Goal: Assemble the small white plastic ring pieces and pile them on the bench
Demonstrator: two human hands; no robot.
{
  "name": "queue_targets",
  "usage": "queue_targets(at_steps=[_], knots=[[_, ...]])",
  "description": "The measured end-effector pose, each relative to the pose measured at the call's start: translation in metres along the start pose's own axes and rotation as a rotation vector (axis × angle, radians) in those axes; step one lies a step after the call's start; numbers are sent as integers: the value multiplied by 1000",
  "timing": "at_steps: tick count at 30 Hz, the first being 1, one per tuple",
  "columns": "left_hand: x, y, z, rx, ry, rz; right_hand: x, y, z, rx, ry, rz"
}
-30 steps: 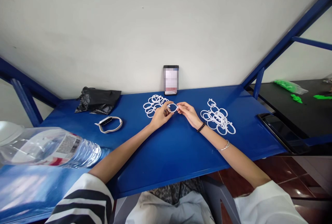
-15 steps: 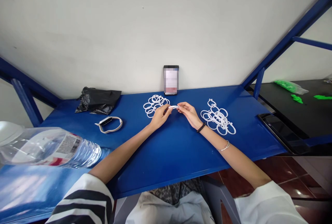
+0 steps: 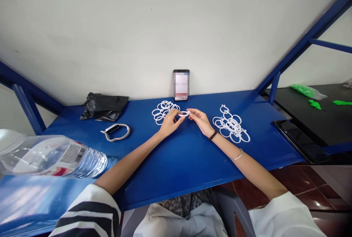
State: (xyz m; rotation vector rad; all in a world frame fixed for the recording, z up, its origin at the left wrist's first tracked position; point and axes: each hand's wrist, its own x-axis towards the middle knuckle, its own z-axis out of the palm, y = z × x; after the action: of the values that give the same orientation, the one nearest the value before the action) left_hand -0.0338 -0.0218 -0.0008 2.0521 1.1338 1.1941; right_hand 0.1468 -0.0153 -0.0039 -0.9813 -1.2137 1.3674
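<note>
In the middle of the frame, the left hand [image 3: 168,124] and right hand [image 3: 201,119] both pinch one white ring [image 3: 183,113] above the blue tabletop [image 3: 181,156], between two ring piles, so each pile is close.

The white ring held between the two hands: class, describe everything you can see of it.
The white ring is a thin hoop, plastic by its look, seen nearly edge-on so it shows as a flat oval. The left hand pinches its left side and the right hand its right side, holding it just above the blue table. It sits between two piles of like rings, touching neither. Any clasp or gap is too small to tell.
</note>
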Motion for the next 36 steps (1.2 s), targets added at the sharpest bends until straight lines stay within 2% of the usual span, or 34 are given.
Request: queue_targets(at_steps=[11,18,36], knots=[[-2,-6,3,-1,22,-35,0,-1,0,-20,15,-35],[-1,-4,2,19,-9,-11,0,-2,-1,-29,54,-64],[-1,-4,2,48,5,0,-1,-4,-1,6,74,-17]])
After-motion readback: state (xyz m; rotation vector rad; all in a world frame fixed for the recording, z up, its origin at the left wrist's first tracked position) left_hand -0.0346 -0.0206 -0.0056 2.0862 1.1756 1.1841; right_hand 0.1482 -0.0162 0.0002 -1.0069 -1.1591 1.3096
